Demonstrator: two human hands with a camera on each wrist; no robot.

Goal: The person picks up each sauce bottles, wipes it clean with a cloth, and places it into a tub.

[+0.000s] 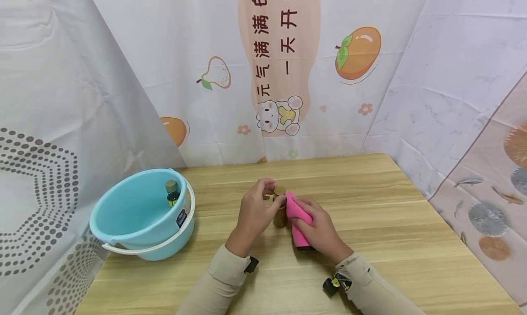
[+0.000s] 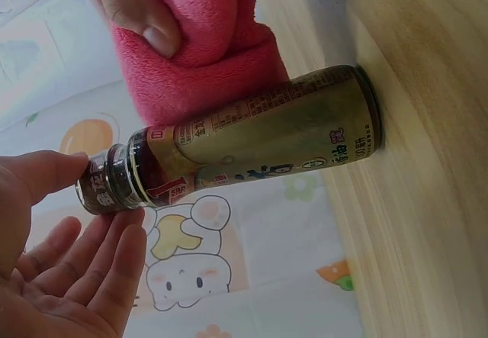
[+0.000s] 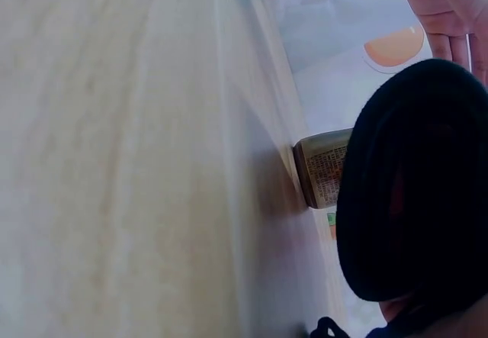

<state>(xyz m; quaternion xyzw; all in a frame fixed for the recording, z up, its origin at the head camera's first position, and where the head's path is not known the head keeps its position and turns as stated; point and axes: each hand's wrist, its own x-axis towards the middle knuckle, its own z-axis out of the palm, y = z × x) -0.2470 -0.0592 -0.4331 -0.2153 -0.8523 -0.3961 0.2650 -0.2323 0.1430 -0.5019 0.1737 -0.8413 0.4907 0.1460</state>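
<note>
Upright on the table stands a slim sesame oil bottle [image 1: 280,218] with a gold label and a brown cap. At its top my left hand [image 1: 254,210] pinches the cap [image 2: 97,189] between thumb and fingertips, the other fingers loosely spread. My right hand [image 1: 319,225] grips a fuzzy pink cloth [image 1: 298,214] with a black end. That cloth lies against the bottle's right side, as the left wrist view shows. In the right wrist view the cloth's dark end [image 3: 415,185] covers most of the bottle; only its base [image 3: 324,169] shows.
A light blue bucket [image 1: 164,252] with a white handle stands on the left of the wooden table [image 1: 395,241]. Inside it is another dark bottle [image 1: 172,193] with a brownish cap. Printed curtains [image 1: 197,31] hang behind and at the sides.
</note>
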